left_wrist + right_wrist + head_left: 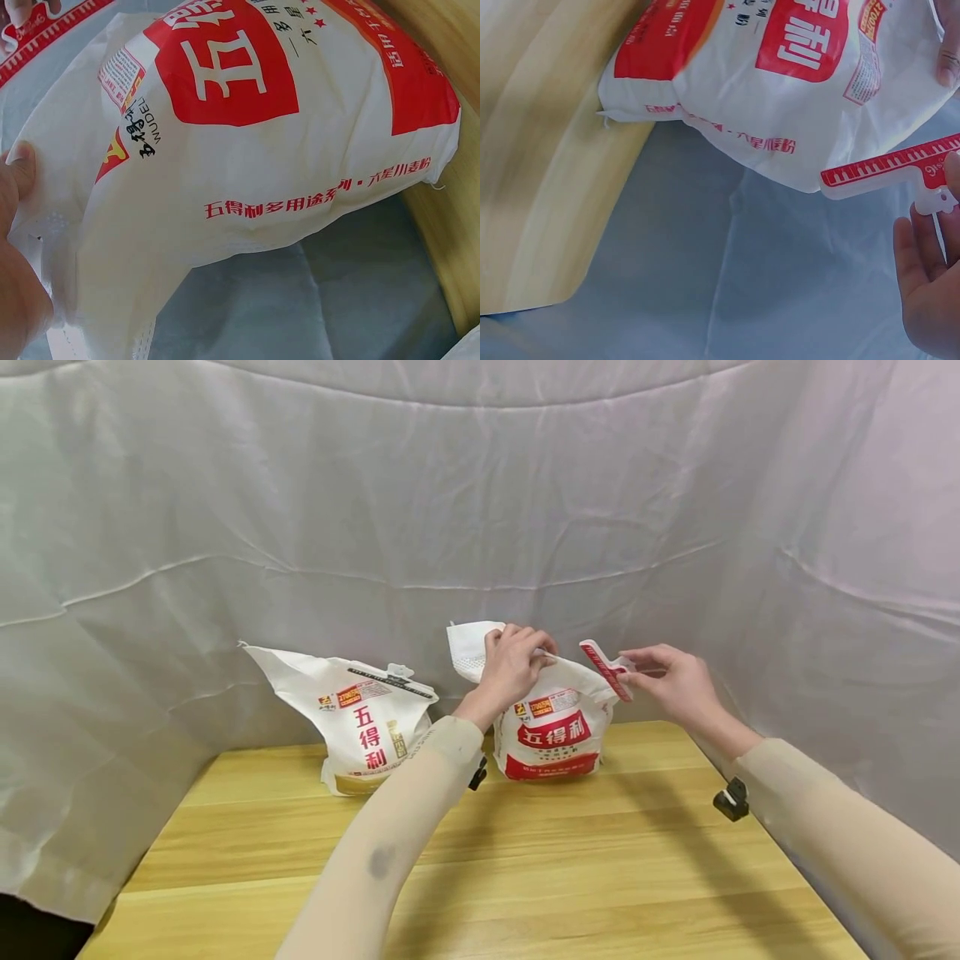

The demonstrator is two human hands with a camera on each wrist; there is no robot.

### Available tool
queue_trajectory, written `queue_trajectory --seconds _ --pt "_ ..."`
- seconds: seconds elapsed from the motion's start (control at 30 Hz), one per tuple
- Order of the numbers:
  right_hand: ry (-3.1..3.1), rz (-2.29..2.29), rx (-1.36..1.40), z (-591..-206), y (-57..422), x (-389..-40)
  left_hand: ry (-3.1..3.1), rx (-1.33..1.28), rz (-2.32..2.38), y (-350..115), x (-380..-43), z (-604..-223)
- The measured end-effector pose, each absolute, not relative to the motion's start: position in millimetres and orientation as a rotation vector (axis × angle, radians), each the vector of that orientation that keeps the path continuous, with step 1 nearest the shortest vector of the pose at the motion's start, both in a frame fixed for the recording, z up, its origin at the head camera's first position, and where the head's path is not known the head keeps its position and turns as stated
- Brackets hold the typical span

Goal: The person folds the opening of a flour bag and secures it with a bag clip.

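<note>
A white flour bag with red printing stands near the far edge of the table. My left hand grips the folded top of this bag, thumb on the near side in the left wrist view. The loose end of the bag top sticks out to the left of that hand. Between thumb and fingers, my right hand pinches a red and white bag clip by its handle. In the head view the long bar of the clip slants down across the right end of the bag top.
To the left stands another white flour bag with red and gold printing, a black and clear bag clip across its top. Grey cloth hangs right behind the wooden table. Each wrist carries a small black camera mount.
</note>
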State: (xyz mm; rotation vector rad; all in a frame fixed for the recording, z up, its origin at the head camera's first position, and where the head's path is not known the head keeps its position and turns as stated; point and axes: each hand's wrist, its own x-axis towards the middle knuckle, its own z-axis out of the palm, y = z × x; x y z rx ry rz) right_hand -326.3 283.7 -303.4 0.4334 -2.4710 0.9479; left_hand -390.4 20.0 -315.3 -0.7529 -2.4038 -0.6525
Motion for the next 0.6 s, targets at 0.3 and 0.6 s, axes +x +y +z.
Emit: queue_trajectory --seconds 0.3,0.6 --pt "-2.464 0.889 0.493 -292 275 -332 -2.399 -0.738 -0.646 20 -390 -316" --pt "-2.468 0.843 0.492 -288 273 -341 -2.406 -0.738 -0.647 20 -388 -315"
